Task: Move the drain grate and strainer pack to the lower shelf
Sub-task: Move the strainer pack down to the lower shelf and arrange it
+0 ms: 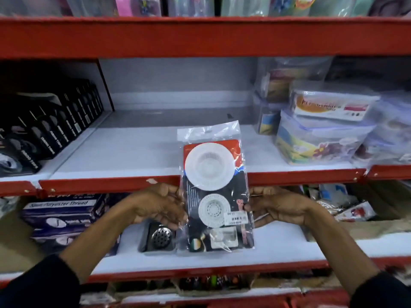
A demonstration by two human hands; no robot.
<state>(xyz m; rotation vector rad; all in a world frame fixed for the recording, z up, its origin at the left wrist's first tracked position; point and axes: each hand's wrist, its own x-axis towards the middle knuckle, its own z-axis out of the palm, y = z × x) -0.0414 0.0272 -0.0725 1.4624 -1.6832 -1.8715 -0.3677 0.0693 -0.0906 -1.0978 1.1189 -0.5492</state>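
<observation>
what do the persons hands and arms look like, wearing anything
Both hands are bare: no gloves, and no rings or watch that I can see. The left hand and right hand come out of dark, black-looking long sleeves pushed up toward the elbows, leaving the forearms uncovered.

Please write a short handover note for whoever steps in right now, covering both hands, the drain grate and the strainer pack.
Left hand: grip on the left edge of the strainer pack.
Right hand: grip on the pack's right edge.
The pack is held upright in front of the shelves; its bottom is near the lower shelf, and contact cannot be told.
Drain grate: already lying on the lower shelf, just left of the pack.
Done: grate moved.
Left: lay the pack down on the lower shelf and release both hands.
</observation>
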